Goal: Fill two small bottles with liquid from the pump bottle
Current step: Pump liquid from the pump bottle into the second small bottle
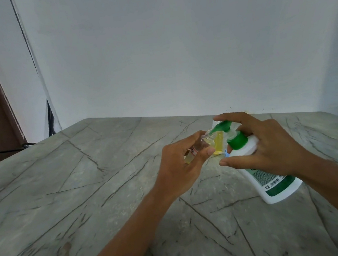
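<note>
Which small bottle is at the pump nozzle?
The tilted bottle gripped in the left hand, mouth at the green nozzle; the yellow bottle stands behind it on the table.

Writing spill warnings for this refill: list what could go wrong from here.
The small clear plastic bottle, tilted in the left hand, meets the green pump spout only at its narrow mouth; liquid may miss.
The white plastic pump bottle leans under the right hand; pressing might slide it.
The yellow-filled small bottle behind could be knocked.
</note>
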The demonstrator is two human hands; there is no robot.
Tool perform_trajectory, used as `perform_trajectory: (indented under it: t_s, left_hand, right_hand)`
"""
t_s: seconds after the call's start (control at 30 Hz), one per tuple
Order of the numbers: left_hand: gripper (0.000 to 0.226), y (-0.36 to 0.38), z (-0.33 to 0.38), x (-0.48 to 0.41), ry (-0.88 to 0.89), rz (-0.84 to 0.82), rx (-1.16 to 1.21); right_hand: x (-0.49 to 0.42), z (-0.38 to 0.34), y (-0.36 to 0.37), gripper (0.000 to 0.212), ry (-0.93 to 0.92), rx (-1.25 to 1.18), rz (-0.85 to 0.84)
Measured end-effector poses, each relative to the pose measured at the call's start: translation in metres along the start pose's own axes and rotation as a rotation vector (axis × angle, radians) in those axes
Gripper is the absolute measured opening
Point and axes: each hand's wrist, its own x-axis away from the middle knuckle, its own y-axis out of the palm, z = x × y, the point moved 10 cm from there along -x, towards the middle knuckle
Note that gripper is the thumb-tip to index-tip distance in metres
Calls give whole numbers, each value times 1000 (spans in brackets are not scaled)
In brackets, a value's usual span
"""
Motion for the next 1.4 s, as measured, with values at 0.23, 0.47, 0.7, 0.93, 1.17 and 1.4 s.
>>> perform_trajectory:
  t_s: [0.23,0.47,0.7,0.93,1.17,1.4]
  left_hand:
    - [30,0,1,0,8,6,-12]
    - [34,4,4,2,38,-17,-36]
    - [38,6,9,3,77,-38,-91]
    - [35,-1,8,2,59,17,-86]
    - [36,-2,9,2,64,20,-69]
    - [39,3,14,4,99,-10,-66]
  right_hand:
    - [0,5,-2,69,26,21,15]
    - [0,7,-6,63,53,-23,41]
    - [0,7,-7,60,71,-8,46]
    - [0,0,-1,75,28,4,-2]
    - [0,5,-4,71,47,25,18]
    - [0,6,-8,60,57,9,47]
